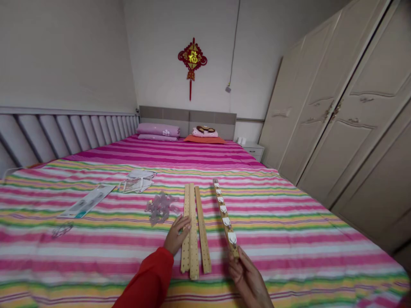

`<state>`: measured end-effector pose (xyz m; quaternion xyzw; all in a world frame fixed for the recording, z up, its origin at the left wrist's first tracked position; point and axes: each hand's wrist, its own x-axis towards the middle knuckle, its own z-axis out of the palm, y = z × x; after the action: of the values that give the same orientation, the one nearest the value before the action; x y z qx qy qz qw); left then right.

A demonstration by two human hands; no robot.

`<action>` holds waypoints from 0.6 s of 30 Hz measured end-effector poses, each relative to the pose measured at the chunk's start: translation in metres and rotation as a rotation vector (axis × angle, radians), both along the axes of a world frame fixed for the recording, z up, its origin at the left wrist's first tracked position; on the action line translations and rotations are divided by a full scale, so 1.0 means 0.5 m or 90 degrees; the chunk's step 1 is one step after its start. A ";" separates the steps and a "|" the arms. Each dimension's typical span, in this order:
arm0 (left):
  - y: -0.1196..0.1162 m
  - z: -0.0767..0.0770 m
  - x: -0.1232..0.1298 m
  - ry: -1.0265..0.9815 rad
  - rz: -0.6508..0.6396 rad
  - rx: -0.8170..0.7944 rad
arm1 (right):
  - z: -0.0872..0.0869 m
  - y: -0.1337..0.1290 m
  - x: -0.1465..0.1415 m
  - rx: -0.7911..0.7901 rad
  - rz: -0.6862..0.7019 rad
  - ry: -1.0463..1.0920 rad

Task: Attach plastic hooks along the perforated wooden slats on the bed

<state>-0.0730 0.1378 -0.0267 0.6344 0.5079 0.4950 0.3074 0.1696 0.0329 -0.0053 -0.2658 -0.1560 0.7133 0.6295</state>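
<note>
My right hand (247,276) pinches the near end of a narrow wooden strip (235,253) with its thumb and fingers. Several white hooks (231,238) run in a row along that strip, which points away from me. My left hand (177,233), in a red sleeve, rests its fingers on two wooden strips with rows of small holes: a left one (186,252) and a middle one (193,256). The thumb is apart from the fingers. A third bare strip (203,239) lies just right of them. Left of my left hand is a pile of small clear plastic pieces (161,207).
On the striped bed sheet (105,265) lie a flat clear package (88,201), crumpled clear wrappers (138,180) and a small tangle of thin loops (62,229). Folded bedding (159,130) sits by the headboard (167,114). A wardrobe (324,119) stands to the right.
</note>
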 end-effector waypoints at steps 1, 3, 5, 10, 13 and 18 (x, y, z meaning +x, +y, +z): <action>-0.004 0.006 0.002 -0.039 0.029 -0.006 | 0.010 0.002 -0.018 0.003 0.009 -0.009; -0.020 0.022 0.010 -0.117 0.067 -0.025 | 0.026 0.008 -0.056 0.010 0.028 -0.026; -0.047 0.038 0.028 -0.188 0.049 -0.068 | 0.036 0.017 -0.095 0.025 0.054 -0.040; -0.114 0.055 0.094 -0.314 -0.030 -0.103 | 0.036 0.038 -0.190 0.042 0.071 -0.116; -0.118 0.056 0.109 -0.329 0.005 -0.093 | 0.028 0.043 -0.231 0.032 0.069 -0.166; -0.079 0.067 0.083 -0.363 0.153 -0.125 | 0.014 0.049 -0.253 0.068 0.101 -0.250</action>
<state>-0.0318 0.0985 0.0068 0.3727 0.5179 0.6343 0.4365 0.0429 0.0574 0.0015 -0.3531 -0.3336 0.6855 0.5423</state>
